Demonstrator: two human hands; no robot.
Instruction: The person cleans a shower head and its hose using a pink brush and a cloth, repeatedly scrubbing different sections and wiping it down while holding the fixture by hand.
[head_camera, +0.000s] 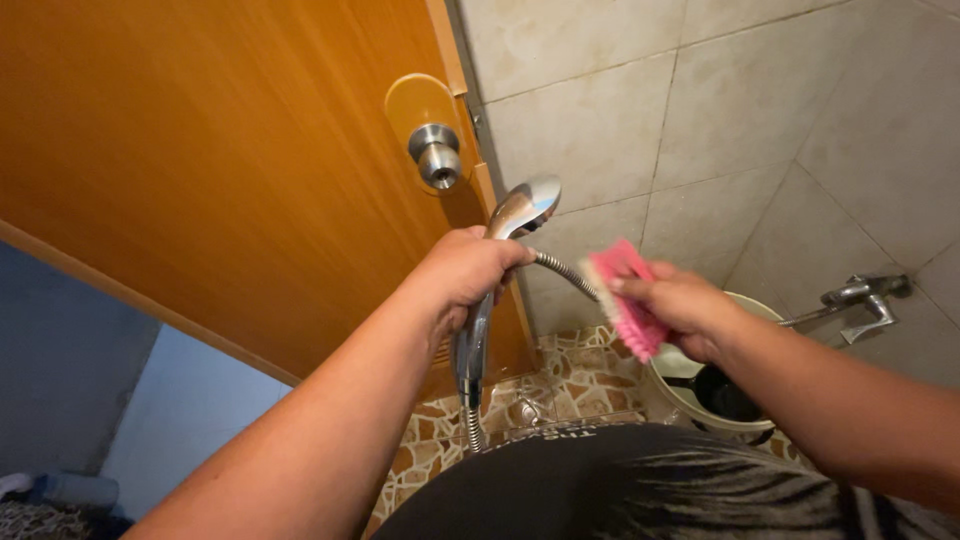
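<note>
My left hand (462, 272) grips a chrome hand shower (522, 207), its head pointing up toward the door edge. A ribbed metal hose (563, 272) curves from the shower toward my right hand, and another length of it hangs down below my left hand. My right hand (678, 306) holds a pink scrubbing brush (622, 288) close to the hose, bristles facing down and left. Both hands hover at waist height above the patterned floor.
An orange wooden door (220, 170) with a round metal knob (438, 157) stands at the left. Grey wall tiles (720, 120) fill the right. A pale bucket (700, 395) sits under a wall tap (862, 295). The floor (560, 385) has brown pebble-pattern tiles.
</note>
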